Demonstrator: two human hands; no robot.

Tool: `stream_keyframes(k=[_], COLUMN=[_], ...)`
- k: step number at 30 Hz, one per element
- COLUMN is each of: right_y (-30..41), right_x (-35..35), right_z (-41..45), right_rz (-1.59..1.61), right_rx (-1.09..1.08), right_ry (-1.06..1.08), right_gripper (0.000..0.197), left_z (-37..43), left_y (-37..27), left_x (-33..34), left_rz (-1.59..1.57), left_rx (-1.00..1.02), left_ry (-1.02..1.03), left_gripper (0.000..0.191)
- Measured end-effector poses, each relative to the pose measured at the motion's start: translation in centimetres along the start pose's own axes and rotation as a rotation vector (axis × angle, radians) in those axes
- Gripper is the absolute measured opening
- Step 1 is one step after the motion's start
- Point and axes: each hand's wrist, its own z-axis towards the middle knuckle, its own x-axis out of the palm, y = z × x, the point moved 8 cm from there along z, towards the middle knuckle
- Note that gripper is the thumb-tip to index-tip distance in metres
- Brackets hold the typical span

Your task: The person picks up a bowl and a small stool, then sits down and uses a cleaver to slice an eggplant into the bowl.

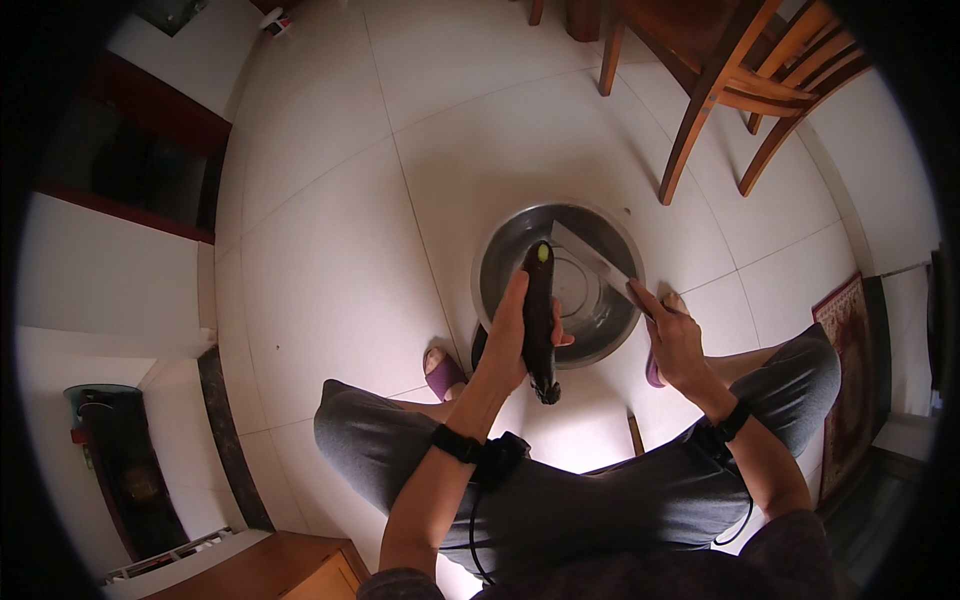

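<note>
My left hand (511,326) is wrapped around a long dark eggplant (538,322), its stem end towards me. Near the far end of its skin shows a small pale-green bare patch. In my right hand (673,337) is the handle of a kitchen knife (592,256), whose broad blade points away from me and to the left. The blade tip lies just right of the eggplant's far end, and I cannot tell whether they touch. Below both is a round stainless steel basin (486,247) on the floor, with no cut pieces visible in it.
My knees and slippered feet flank the basin; one purple slipper (445,377) is to its left. A wooden chair (697,97) stands at the far right. Pale tiles (322,225) cover the floor. A wooden cabinet (262,570) is at lower left, a patterned rug (847,382) at right.
</note>
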Motion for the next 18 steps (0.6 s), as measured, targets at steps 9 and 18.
stream_keyframes(k=[9,18], right_y=[4.4,1.8], right_x=[-0.4,2.0], right_z=[0.1,0.5], right_rz=[0.073,-0.177], right_rx=[-0.163,-0.088], right_ry=[0.09,0.131], right_gripper=[0.079,0.078], left_z=[0.4,-0.3], left_y=[1.7,1.1], left_x=[-2.3,-0.6], left_rz=[-0.025,0.056], left_rx=[0.052,0.148], left_ry=[-0.094,-0.012], left_gripper=[0.039,0.037])
